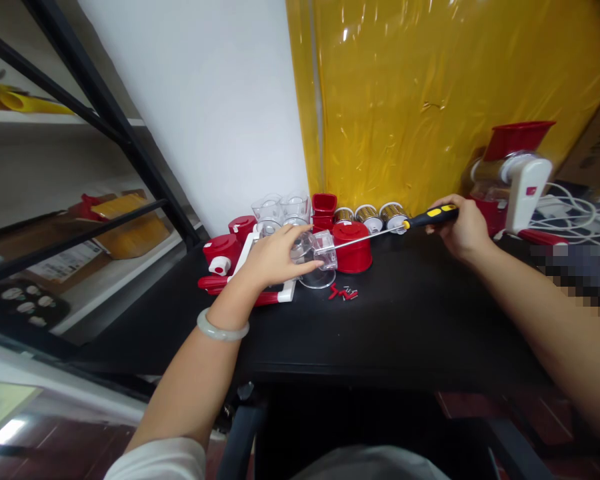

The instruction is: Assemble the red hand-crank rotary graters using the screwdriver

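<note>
My left hand [276, 255] is closed round a clear plastic part [326, 249], thumb and fingers on either side. My right hand [464, 230] grips a screwdriver [435, 215] by its black and yellow handle. Its long shaft points left, and the tip meets the clear part as far as I can see. Behind the shaft stands a red round base [353, 257]. Small red pieces and screws [344, 293] lie in front of it. White arms with red handles [271, 298] rest under my left forearm.
Metal grater drums [369, 217], a red hopper [324, 208], clear containers [281, 208] and red housings [222, 250] line the back of the black table [405, 333]. A red-and-white drum grater [523, 177] and white cables [580, 217] are at right. A shelf rack [100, 100] stands left.
</note>
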Demonstrator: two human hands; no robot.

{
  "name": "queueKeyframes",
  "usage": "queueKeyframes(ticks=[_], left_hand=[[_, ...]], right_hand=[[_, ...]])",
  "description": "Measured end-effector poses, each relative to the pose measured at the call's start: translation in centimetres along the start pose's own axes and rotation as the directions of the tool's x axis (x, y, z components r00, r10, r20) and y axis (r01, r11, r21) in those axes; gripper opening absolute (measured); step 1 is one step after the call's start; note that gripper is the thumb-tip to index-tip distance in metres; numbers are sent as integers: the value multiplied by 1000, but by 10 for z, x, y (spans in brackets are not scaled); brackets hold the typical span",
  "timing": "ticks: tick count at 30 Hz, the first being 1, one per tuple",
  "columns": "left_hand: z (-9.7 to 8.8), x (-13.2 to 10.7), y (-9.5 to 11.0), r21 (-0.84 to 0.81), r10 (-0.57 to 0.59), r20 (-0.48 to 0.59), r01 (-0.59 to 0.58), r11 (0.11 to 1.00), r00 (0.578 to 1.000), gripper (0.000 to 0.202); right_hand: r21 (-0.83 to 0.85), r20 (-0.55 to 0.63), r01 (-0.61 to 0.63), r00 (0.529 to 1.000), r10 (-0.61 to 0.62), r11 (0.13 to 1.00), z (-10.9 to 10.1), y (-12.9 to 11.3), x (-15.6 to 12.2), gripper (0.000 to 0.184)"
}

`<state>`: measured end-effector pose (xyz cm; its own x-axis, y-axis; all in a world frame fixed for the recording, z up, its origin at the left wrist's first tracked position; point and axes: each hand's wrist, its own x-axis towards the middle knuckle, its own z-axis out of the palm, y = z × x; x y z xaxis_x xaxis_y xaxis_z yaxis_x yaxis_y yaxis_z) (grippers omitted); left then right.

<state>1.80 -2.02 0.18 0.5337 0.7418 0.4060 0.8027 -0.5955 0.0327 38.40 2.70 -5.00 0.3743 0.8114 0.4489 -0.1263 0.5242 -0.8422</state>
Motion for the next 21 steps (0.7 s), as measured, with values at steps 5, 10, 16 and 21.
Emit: queueKeyframes(ticks=[5, 10, 16, 21], left_hand=[[0, 0, 1, 9, -2, -2, 2, 1000, 1000, 73], [0, -1, 2, 10, -2, -4, 2, 1000, 1000, 72], [0, 0, 2, 11, -6, -6, 6, 1000, 1000, 72], [-1, -1, 4, 17, -18, 0, 18, 1000, 1000, 71]], right_hand=[[111, 55, -80, 996, 75, 991, 0, -5, -3, 11], [-28, 104, -38, 994, 41, 999, 1, -6, -6, 14], [12, 127, -162, 979, 159, 987, -3, -7, -4, 28], [40, 126, -127, 985, 121, 991, -3, -6, -4, 8]])
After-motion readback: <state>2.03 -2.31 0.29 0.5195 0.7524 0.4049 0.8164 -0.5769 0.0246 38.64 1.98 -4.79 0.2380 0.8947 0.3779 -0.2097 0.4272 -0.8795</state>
